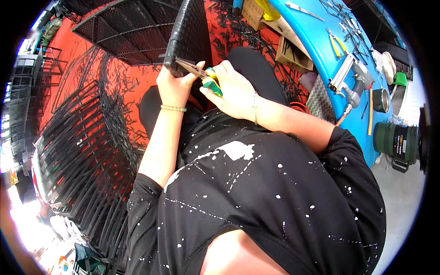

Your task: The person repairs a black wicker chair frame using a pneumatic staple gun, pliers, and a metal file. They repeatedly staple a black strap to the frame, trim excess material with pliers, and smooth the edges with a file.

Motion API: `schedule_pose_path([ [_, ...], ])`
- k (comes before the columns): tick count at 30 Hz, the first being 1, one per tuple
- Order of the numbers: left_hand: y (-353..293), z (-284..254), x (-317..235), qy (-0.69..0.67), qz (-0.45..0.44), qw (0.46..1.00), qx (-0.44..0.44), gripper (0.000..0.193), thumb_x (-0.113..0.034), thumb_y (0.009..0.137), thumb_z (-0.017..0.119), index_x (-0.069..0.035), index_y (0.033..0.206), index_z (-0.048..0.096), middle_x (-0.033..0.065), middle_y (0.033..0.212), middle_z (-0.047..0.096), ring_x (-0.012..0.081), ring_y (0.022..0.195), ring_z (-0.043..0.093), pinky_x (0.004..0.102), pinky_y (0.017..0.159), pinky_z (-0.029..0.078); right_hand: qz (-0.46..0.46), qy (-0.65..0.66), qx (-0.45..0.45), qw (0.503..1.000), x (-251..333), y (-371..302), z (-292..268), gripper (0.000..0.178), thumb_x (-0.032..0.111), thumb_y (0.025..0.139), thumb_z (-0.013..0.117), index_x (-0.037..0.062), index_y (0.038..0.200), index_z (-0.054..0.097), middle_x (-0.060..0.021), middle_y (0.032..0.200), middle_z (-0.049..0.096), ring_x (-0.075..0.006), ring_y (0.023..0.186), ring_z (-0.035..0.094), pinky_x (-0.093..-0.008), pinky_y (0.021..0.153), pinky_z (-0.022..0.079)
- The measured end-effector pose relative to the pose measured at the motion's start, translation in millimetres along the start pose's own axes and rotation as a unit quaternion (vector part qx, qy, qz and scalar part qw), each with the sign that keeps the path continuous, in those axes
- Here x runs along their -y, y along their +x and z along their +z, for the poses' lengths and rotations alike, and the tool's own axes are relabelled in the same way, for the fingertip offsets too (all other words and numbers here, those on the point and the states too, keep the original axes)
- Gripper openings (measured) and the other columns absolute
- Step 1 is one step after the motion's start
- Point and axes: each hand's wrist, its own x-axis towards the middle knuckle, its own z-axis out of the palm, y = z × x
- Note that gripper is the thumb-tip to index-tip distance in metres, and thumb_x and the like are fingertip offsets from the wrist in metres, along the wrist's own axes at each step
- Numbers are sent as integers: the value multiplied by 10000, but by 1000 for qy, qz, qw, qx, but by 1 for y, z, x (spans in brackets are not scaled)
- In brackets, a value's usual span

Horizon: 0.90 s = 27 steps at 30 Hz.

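Observation:
My right hand [233,90] is closed around long-nose pliers [212,85] with green and yellow handles. Their metal jaws point left and meet the near lower end of a black woven panel [189,39], which stands on edge between my knees. Around that same end my left hand [174,87] is closed, its thumb reaching toward the plier jaws. Exactly what the jaw tips grip is too small to make out. Behind the upright panel a wider black woven section [130,34] with ribs spreads to the left; both look like parts of one woven piece.
Black strips litter the red floor [130,73]. Slatted black frames [82,160] stand at my left. On my right, a blue table [302,27] carries yellow-handled cutters [337,44], an air-powered gun [360,82] and a tape roll [381,100]. An open cardboard box [291,57] sits beside it.

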Motion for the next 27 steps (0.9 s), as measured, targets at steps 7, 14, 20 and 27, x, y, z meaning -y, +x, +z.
schedule_pose_path([
  [7, 21, 6, -4, 10, 29, 1000, 5, 391, -229, 646, 876, -13, 861, 632, 86, 788, 701, 186, 700, 681, 311, 656, 532, 3, -27, -26, 999, -2, 12, -15, 368, 268, 852, 653, 5, 1034, 473, -178, 973, 457, -362, 834, 565, -435, 714, 483],
  [14, 43, 3, -7, 50, 73, 995, 53, 430, -277, 648, 860, -45, 955, 668, 106, 898, 708, 231, 823, 695, 331, 730, 537, 2, -170, -59, 984, -6, 33, -43, 403, 340, 829, 660, 5, 992, 507, -163, 973, 503, -310, 831, 593, -422, 696, 510],
  [20, 61, 9, -6, 49, 85, 994, 48, 407, -301, 662, 842, -59, 942, 675, 115, 867, 706, 259, 808, 692, 345, 724, 537, 14, -156, -56, 986, -2, 47, -47, 399, 325, 841, 643, -8, 1009, 502, -175, 977, 508, -323, 845, 598, -425, 725, 518],
  [27, 84, 17, -9, 67, 75, 993, 55, 350, -258, 645, 841, -63, 893, 690, 121, 836, 705, 265, 779, 693, 353, 697, 542, -18, -76, -118, 990, -11, 64, -17, 426, 292, 845, 615, -53, 1062, 490, -229, 963, 498, -376, 836, 586, -432, 744, 517],
])
